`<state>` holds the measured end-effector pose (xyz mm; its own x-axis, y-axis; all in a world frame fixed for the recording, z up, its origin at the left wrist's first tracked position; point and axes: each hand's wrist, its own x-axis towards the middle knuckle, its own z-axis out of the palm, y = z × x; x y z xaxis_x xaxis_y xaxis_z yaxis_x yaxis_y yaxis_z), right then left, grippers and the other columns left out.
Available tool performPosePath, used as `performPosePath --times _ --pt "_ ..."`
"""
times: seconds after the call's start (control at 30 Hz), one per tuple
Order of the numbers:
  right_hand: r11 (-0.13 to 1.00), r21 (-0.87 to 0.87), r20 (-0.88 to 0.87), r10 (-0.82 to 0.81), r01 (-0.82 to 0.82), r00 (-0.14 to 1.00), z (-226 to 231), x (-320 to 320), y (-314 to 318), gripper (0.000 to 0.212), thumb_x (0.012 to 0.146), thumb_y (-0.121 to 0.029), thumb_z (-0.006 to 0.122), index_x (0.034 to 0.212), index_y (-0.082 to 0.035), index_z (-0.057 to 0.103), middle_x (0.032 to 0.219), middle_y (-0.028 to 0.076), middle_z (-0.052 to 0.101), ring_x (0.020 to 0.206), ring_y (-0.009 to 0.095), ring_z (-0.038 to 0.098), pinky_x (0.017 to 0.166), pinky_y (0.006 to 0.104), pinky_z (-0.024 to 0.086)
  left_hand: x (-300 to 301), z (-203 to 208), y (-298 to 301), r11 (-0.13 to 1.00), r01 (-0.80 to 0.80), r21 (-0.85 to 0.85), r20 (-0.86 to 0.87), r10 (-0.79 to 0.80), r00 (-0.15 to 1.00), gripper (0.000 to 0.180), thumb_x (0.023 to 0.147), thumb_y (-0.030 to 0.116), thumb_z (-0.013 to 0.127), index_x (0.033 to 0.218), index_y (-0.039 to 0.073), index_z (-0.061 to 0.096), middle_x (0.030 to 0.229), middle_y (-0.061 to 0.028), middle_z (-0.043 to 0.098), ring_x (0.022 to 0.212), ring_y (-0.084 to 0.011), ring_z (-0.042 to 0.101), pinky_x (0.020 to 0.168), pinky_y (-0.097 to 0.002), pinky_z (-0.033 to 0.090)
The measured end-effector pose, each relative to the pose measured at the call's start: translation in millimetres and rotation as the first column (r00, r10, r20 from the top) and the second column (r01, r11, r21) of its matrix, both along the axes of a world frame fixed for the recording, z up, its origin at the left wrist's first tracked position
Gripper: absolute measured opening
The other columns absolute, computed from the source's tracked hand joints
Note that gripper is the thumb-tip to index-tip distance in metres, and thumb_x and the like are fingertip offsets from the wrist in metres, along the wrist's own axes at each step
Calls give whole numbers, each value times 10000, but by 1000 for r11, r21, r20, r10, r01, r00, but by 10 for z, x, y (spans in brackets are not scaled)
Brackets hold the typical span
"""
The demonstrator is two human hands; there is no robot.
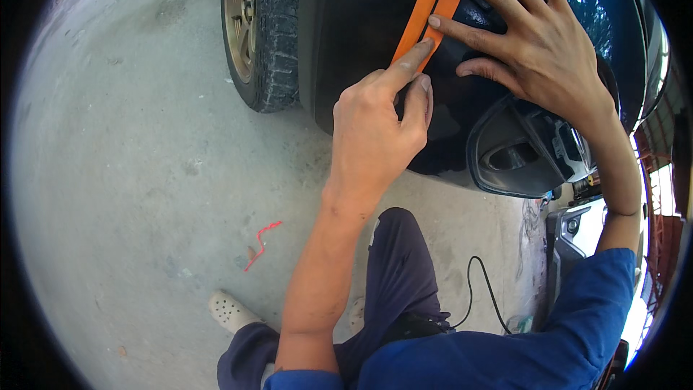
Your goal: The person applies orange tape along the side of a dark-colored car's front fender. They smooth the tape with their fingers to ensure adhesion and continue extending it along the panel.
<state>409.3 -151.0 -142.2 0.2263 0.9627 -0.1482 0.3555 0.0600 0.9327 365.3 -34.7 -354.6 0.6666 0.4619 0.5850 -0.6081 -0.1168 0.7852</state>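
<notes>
Two strips of orange tape (416, 29) run side by side down a dark car bumper (361, 36), with a thin dark gap between them. My left hand (379, 123) points its index finger at their lower end, the fingertip touching the tape. Its thumb stands apart from the index finger, and the remaining fingers are curled and partly hidden. My right hand (545, 43) is open, its fingers spread over the bumper. Two of its fingertips rest on the right-hand strip, while its thumb lies lower on the dark surface. The tape's upper end runs out of view.
A tyre on a bronze wheel (245, 22) stands left of the bumper. Below my right wrist is a fog-lamp recess (509, 155). A pink-red strip (261, 245) lies on the concrete floor (144, 173). A black cable (484, 267) loops beside my knee, near a white vehicle (585, 224).
</notes>
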Motion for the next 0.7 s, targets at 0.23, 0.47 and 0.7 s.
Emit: performPosePath --times 0.23,0.47,0.7 --pt "991 110 -67 77 -70 995 -48 70 -64 448 950 -479 751 1327 -236 759 1472 136 575 1466 296 512 1176 590 396 -78 -27 37 997 19 79 -91 -12 996 397 998 55 665 1386 90 738 969 -165 790 819 -198 755 770 -328 581" --pt "990 135 -104 46 -32 993 -63 82 -111 448 945 -466 762 1336 -246 753 1465 121 571 1459 291 512 1178 592 395 -202 -140 -25 999 -38 38 16 38 999 338 1038 88 663 1364 31 733 1033 -194 789 865 -219 775 775 -332 576" --pt "998 58 -26 -12 13 1000 -67 80 -108 462 959 -505 745 1378 -311 726 1507 110 533 1480 291 481 1194 598 383 -110 -128 24 995 -24 98 -42 28 999 328 1038 84 652 1347 24 743 947 -212 790 788 -220 782 734 -321 572"
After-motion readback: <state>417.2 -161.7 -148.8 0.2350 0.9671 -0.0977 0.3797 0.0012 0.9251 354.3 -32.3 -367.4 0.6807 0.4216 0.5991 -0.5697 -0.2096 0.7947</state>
